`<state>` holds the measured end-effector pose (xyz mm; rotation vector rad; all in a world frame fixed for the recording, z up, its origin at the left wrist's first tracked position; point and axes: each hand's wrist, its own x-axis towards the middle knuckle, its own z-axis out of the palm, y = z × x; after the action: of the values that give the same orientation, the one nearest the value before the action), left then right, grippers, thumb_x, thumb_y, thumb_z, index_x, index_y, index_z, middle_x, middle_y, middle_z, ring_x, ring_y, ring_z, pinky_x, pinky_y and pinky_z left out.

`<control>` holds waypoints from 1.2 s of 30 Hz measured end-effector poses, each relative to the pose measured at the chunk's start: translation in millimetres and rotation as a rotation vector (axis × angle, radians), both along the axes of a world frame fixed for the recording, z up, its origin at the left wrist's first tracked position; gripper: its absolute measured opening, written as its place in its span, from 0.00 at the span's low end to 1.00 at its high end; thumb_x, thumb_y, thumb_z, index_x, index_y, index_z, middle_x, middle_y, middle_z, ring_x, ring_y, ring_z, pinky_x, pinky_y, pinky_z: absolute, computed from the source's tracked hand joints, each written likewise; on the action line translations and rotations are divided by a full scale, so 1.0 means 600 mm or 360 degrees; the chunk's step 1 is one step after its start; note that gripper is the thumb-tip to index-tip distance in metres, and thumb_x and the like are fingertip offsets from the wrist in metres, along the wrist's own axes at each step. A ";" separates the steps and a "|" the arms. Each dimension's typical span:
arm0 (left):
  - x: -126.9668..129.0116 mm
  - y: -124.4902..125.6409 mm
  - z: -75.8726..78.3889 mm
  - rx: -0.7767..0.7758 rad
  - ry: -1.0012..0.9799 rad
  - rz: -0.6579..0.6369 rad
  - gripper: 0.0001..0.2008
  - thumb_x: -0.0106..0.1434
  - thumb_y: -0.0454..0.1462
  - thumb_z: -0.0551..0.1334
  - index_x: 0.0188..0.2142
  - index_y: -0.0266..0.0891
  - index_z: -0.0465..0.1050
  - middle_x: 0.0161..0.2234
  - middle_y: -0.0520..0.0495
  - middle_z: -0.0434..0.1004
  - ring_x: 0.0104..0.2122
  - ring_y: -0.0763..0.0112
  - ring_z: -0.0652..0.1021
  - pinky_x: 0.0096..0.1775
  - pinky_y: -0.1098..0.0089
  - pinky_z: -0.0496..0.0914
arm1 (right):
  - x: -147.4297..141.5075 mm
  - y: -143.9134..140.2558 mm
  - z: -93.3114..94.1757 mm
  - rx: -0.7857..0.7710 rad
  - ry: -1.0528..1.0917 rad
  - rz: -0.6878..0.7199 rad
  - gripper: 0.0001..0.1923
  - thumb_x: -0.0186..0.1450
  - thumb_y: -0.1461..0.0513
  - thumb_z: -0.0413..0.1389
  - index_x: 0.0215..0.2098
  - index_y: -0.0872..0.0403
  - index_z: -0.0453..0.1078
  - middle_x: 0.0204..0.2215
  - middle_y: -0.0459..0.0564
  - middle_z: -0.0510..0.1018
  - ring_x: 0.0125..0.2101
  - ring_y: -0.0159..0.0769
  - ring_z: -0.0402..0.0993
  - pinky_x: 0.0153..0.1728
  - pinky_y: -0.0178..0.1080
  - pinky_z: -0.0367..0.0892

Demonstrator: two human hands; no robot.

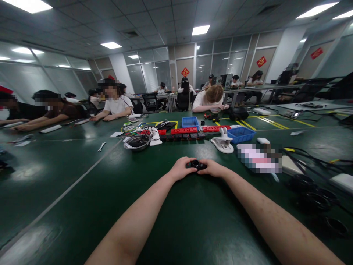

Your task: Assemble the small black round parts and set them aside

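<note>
Out in front of me, on the green table (154, 213), both hands meet at a small black part with a round, ring-shaped top (195, 164). My left hand (182, 168) grips its left side, thumb and fingers closed round it. From the right, my right hand (213, 168) holds the same part between thumb and fingers. The fingers cover much of its sides, so its exact kind cannot be made out. Beyond the hands stands a white clip-like base (223, 141).
Farther off are a red-and-black socket row (184, 130), blue trays (241, 134), a bowl (137, 142) of black cable and a wrench (102, 147). Several black rings (314, 198) and cables lie right. A co-worker (210, 97) leans over the table opposite; others sit left.
</note>
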<state>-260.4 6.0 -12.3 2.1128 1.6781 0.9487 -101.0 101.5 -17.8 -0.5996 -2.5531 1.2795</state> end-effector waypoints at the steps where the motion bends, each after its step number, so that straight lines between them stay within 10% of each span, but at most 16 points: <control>1: 0.001 -0.001 0.001 0.0013 0.0006 0.0012 0.21 0.50 0.41 0.59 0.44 0.41 0.64 0.36 0.48 0.68 0.36 0.70 0.69 0.38 0.70 0.63 | 0.000 0.000 0.000 0.0012 -0.0003 -0.0003 0.16 0.47 0.61 0.56 0.35 0.57 0.67 0.27 0.45 0.71 0.28 0.31 0.64 0.30 0.33 0.59; 8: 0.011 -0.002 -0.003 0.0107 0.0054 0.0194 0.20 0.48 0.42 0.61 0.42 0.41 0.66 0.32 0.50 0.69 0.33 0.70 0.68 0.36 0.71 0.63 | -0.006 -0.006 -0.007 0.0118 -0.0080 -0.0245 0.16 0.45 0.58 0.57 0.31 0.58 0.65 0.22 0.44 0.68 0.24 0.29 0.62 0.24 0.31 0.56; 17: 0.036 0.004 -0.020 0.0186 -0.0048 0.0630 0.18 0.48 0.42 0.60 0.40 0.39 0.66 0.35 0.47 0.68 0.36 0.68 0.69 0.38 0.69 0.64 | -0.039 -0.044 -0.024 0.0844 -0.0313 -0.0960 0.17 0.48 0.52 0.53 0.29 0.57 0.62 0.27 0.50 0.69 0.27 0.35 0.65 0.24 0.33 0.54; 27: 0.007 0.003 -0.009 0.0026 -0.0156 0.0129 0.20 0.49 0.41 0.60 0.43 0.40 0.65 0.36 0.48 0.69 0.36 0.70 0.69 0.38 0.70 0.63 | -0.002 -0.003 0.003 0.0199 -0.0015 0.0010 0.18 0.49 0.60 0.55 0.38 0.57 0.64 0.32 0.48 0.70 0.33 0.35 0.65 0.34 0.36 0.59; 36: 0.007 0.002 -0.005 0.0096 0.0004 0.0089 0.20 0.50 0.42 0.59 0.43 0.40 0.64 0.36 0.48 0.68 0.36 0.70 0.68 0.38 0.70 0.63 | -0.003 0.003 -0.005 -0.0007 0.0049 0.0039 0.19 0.49 0.63 0.55 0.40 0.58 0.64 0.33 0.48 0.71 0.34 0.34 0.65 0.37 0.36 0.59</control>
<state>-256.2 7.0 -15.1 2.1158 1.7393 1.0261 -102.7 103.2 -20.8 -0.5469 -2.5409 1.2927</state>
